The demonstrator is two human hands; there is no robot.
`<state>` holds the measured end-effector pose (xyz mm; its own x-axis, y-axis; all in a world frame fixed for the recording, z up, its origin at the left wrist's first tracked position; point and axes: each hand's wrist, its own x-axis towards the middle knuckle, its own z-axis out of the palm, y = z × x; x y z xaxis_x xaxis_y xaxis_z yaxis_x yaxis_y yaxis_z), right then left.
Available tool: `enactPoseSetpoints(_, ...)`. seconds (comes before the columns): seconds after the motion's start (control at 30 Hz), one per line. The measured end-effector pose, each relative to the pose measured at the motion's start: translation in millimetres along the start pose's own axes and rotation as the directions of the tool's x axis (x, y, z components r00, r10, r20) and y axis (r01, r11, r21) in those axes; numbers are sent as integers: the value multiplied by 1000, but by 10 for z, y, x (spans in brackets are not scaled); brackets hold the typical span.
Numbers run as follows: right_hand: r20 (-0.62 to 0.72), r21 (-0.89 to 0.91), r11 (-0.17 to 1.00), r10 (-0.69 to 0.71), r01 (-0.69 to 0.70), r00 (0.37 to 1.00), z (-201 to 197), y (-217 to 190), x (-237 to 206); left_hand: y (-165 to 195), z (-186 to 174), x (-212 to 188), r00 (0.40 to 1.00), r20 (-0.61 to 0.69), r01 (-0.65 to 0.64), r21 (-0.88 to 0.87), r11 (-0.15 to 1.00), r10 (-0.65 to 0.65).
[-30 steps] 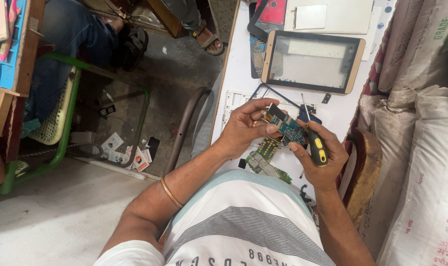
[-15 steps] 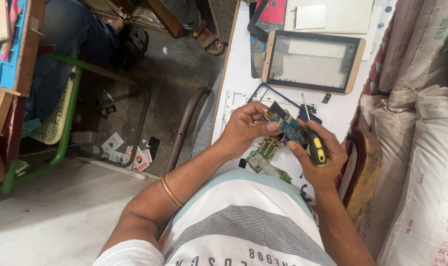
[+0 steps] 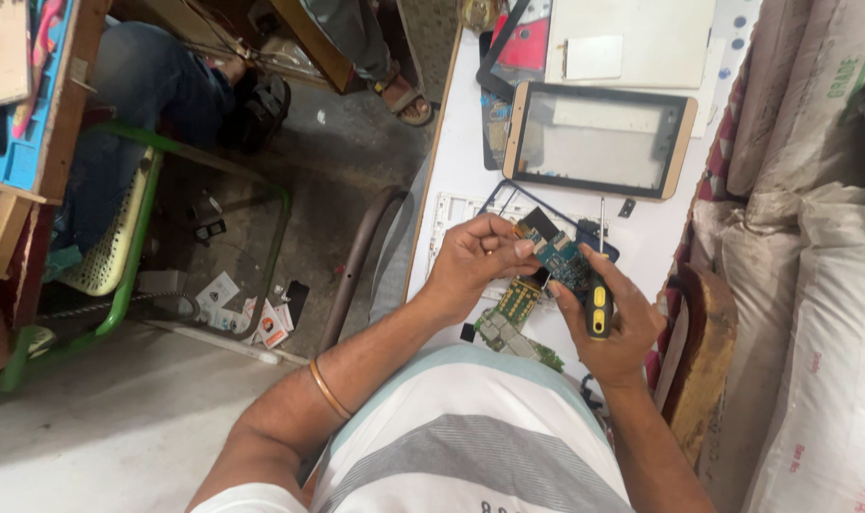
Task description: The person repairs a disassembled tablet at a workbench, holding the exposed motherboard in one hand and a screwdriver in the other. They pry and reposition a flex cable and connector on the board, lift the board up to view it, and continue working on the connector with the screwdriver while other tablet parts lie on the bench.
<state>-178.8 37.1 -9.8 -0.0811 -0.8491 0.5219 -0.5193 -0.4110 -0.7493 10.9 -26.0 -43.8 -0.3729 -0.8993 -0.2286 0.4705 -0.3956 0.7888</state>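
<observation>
Over the white worktable (image 3: 642,237), just in front of my chest, my left hand (image 3: 475,261) pinches a small blue-green circuit board (image 3: 564,261) by its upper end, thumb and fingertips closed on it. My right hand (image 3: 613,318) is wrapped around the yellow-and-black handle of a screwdriver (image 3: 599,285), its thin shaft pointing up and away past the board's right edge (whether the tip touches anything, I cannot tell). Below the board lie a yellowish keypad piece (image 3: 518,299) and a green board (image 3: 509,337), close to my striped shirt. Farther up the table rests a gold-rimmed tablet frame (image 3: 684,152) with a pale screen. To my right stand stacked white sacks (image 3: 822,313)
</observation>
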Motion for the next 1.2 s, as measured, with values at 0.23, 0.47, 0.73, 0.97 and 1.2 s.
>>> enactPoseSetpoints(0.23,4,-146,987,-71,71,997,9,7,43,-27,-7,34,999,-16,-51,23,998,52)
enactPoseSetpoints(0.47,-5,-163,981,-111,109,994,32,48,65,-38,-13,43,998,-38,-55,31,998,57)
enactPoseSetpoints(0.73,-60,-26,999,-45,43,997,104,118,97,-1,-41,162,992,-122,-14,-6,1000,13)
enactPoseSetpoints(0.97,-125,148,981,146,-127,981,-55,171,-110,-61,-64,58,993,-103,-59,-66,996,52)
enactPoseSetpoints(1.2,-14,289,956,46,-40,999,-125,200,-161,-51,-9,26,993,-53,-109,2,994,109)
